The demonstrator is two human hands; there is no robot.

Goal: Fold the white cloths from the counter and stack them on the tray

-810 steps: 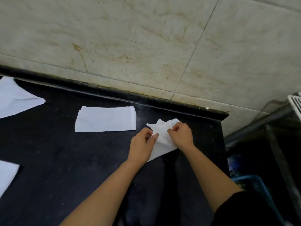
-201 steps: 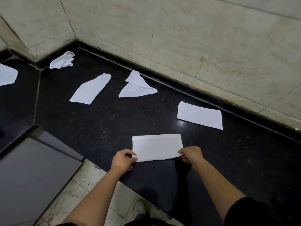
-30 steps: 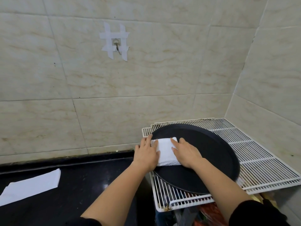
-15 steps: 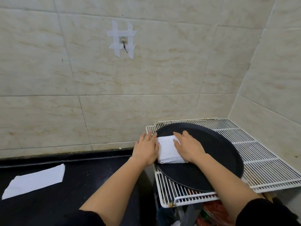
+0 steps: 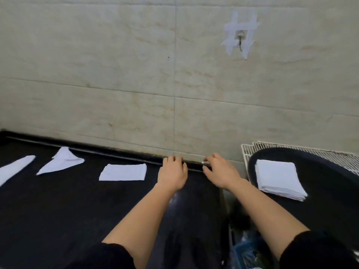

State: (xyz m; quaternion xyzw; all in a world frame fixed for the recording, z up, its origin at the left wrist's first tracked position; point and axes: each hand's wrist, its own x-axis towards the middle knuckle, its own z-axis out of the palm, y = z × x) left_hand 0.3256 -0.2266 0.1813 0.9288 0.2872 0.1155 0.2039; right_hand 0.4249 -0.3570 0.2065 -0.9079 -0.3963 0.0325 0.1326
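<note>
Head view showed the person's left hand [image 5: 172,171] and right hand [image 5: 221,171] hanging over the back edge of the black counter [image 5: 77,210], close to its right end. They were apart from each other, and neither held anything; the fingers looked loosely curled, though motion blur softened them. Just past the counter's right end, a round black tray [image 5: 330,191] rested on a white wire rack [image 5: 340,158], and a squared stack of folded white cloths [image 5: 277,179] lay on the tray's left part, near the rim nearest the counter, likely so that each new piece could be dropped on with a short reach. More cloths waited along the counter's back edge. A flat rectangular cloth [image 5: 123,172] lay just beside the left hand, a rough triangular cloth [image 5: 60,162] further toward the left end, and a long strip of cloth [image 5: 15,167] ran off the left of the picture. The three were well apart from one another, and each could be lifted without disturbing the others. With both hands free and angled toward the counter, the rectangle seemed the likely next pick, and it seemed to need only a final fold or two. The task appeared partly done. A taped hook [image 5: 240,38] sat high on the tiled wall.
</note>
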